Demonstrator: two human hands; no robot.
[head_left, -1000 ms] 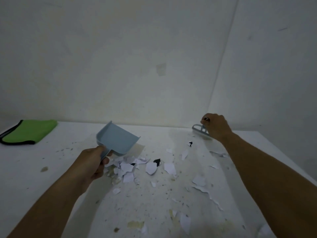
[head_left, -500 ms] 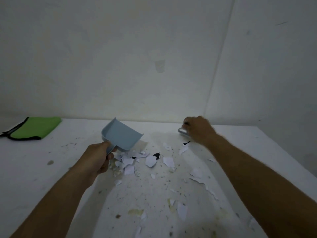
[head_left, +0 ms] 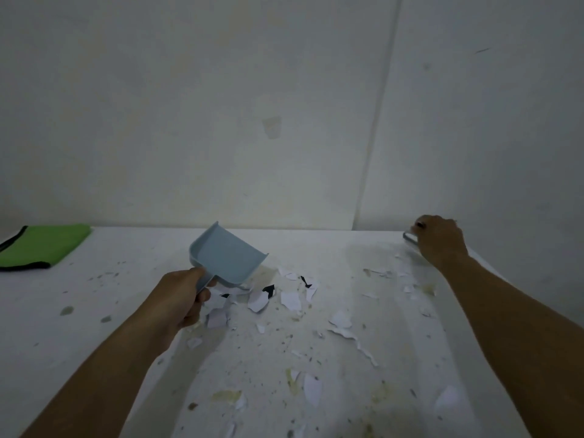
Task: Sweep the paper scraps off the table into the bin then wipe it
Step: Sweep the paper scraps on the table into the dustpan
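My left hand grips the handle of a light blue dustpan, tilted with its open mouth down towards a cluster of white and black paper scraps in the middle of the white table. My right hand is closed on a small pale blue brush at the table's far right corner, near the wall. The brush is mostly hidden by the hand. More scraps lie scattered towards the front and right of the table.
A folded green cloth with a black edge lies at the far left of the table. Pale walls stand close behind and to the right. Stains and small specks dot the tabletop. No bin is in view.
My right hand has swung the brush from the middle back of the table out to the far right corner. The dustpan in my left hand has stayed over the scrap cluster.
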